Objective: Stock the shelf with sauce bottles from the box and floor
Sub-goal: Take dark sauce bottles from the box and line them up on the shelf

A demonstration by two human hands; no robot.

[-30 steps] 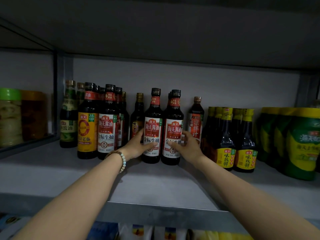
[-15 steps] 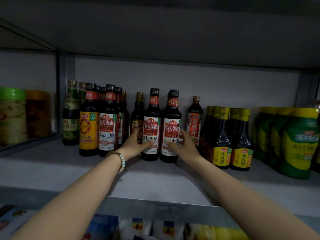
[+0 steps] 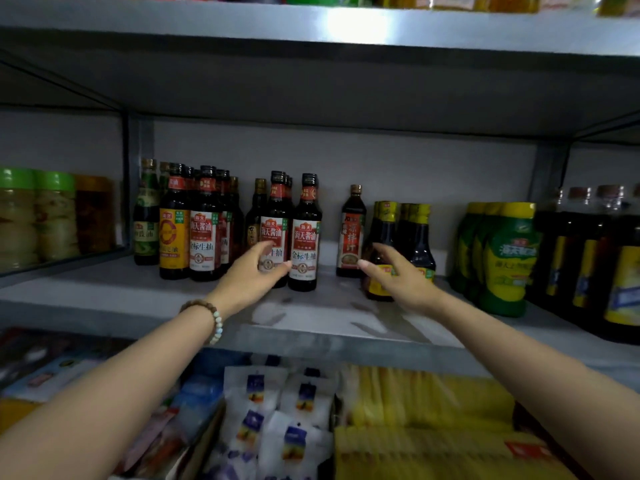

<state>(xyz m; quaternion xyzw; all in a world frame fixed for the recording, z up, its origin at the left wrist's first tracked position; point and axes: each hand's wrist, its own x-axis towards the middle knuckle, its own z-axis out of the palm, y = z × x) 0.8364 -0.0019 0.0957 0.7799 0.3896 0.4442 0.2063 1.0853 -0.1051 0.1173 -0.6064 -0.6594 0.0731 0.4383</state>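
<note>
Fingers [image 3: 265,247] of the left hand [image 3: 247,277] are reaching out loosely straight, gripping nothing. They are overlapping the lower label of the left sauce bottle [image 3: 275,209]; I cannot tell whether they are touching it. The right sauce bottle [image 3: 304,233] is standing upright just beside it, at that hand's two o'clock, both on the shelf [image 3: 311,327]. A beaded bracelet [image 3: 214,318] is circling the wrist at seven o'clock.

Fingers [image 3: 370,266] of the right hand [image 3: 398,280] are also spreading straight and holding nothing, in front of the yellow-capped bottles [image 3: 419,237]. A red-labelled bottle [image 3: 351,233] is standing at its eleven o'clock. A bottle cluster [image 3: 204,233] is standing at the left hand's ten o'clock, and green pouches [image 3: 509,258] are sitting at the right hand's three o'clock.
</note>
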